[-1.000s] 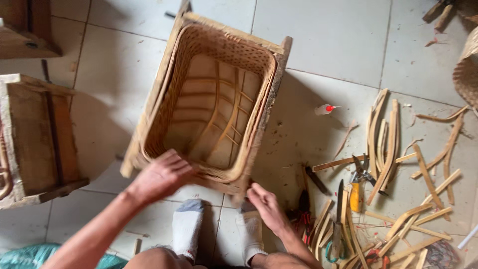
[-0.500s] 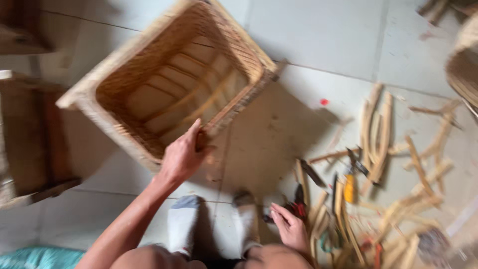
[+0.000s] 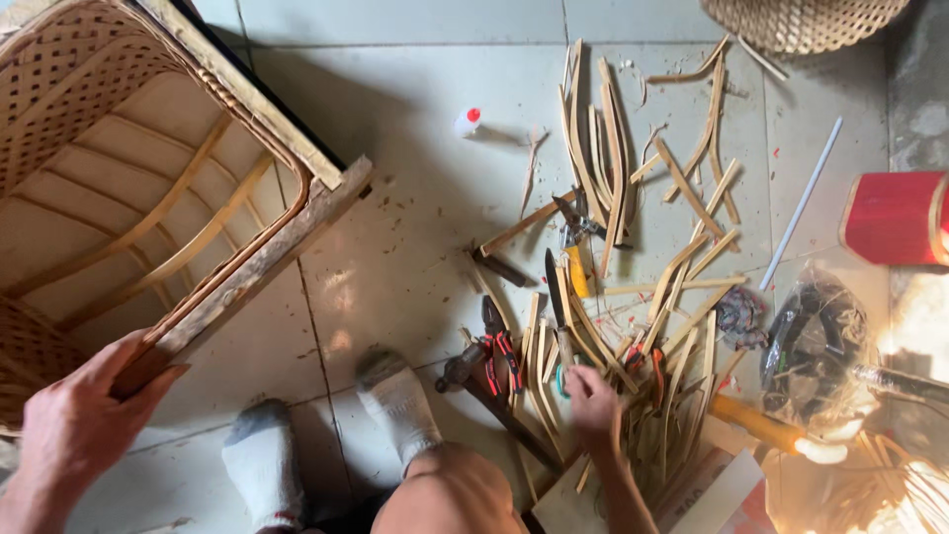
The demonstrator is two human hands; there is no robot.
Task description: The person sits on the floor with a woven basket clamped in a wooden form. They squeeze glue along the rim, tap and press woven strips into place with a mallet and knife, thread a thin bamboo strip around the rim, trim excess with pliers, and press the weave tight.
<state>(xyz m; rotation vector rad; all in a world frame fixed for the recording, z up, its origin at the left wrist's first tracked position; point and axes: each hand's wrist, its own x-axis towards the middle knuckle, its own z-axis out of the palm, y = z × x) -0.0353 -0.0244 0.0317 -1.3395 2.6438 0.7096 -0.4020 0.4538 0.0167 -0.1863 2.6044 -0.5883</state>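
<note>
A large woven rattan basket (image 3: 148, 208) with a wooden rim fills the upper left, tilted toward me. My left hand (image 3: 84, 415) grips its near wooden edge at the lower left. Over on the right, my right hand (image 3: 593, 400) reaches into a pile of cut bamboo strips (image 3: 633, 326) and tools on the tiled floor, fingers resting on the strips near a knife (image 3: 556, 307). Whether it holds anything is unclear. Red-handled pliers (image 3: 499, 351) lie just left of that hand.
My feet in white socks (image 3: 395, 405) rest on the floor at bottom centre. Yellow-handled cutters (image 3: 576, 247) lie among the strips. A red container (image 3: 895, 218) stands at right, another woven basket (image 3: 801, 20) at top right, a plastic bag of dark coils (image 3: 816, 346) at lower right.
The basket has swung left and closer, with my left hand still on its rim. My right hand has moved right into the pile of strips and tools. The view has shifted right.
</note>
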